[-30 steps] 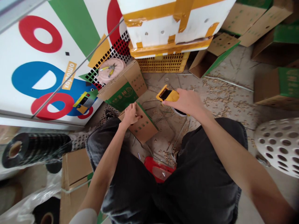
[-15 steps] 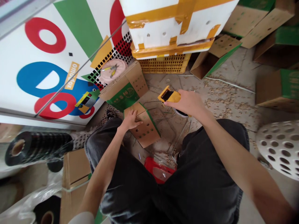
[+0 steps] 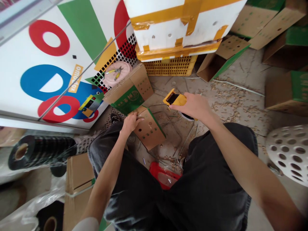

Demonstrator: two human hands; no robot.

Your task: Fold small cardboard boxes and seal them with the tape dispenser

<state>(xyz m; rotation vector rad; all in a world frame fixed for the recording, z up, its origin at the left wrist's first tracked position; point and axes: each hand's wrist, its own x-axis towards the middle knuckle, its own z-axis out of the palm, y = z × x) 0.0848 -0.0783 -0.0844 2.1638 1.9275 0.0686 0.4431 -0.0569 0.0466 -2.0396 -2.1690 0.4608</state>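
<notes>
A cardboard box (image 3: 150, 130) with round holes and green print stands tilted between my knees. My left hand (image 3: 131, 123) is closed on its upper left edge, fingers over the cardboard and thumb along the near face. To the right, apart from the box, my right hand (image 3: 196, 106) is wrapped round a yellow carton stapler (image 3: 176, 98), whose dark open head points left. Part of its body is hidden behind my fingers. Just behind the box leans a stack of flattened cartons (image 3: 131, 91) with a green panel.
Small staples (image 3: 231, 102) litter the floor. A red plastic piece (image 3: 162, 175) lies between my feet. Pliers rest on a pink round stool (image 3: 115, 75). Ahead is a yellow crate (image 3: 168, 66) under a taped white foam box (image 3: 154, 35). More cartons and a white basket (image 3: 288, 154) stand right.
My left hand has slid left to the box's edge and its fingers have curled in. My right hand holds the stapler almost still.
</notes>
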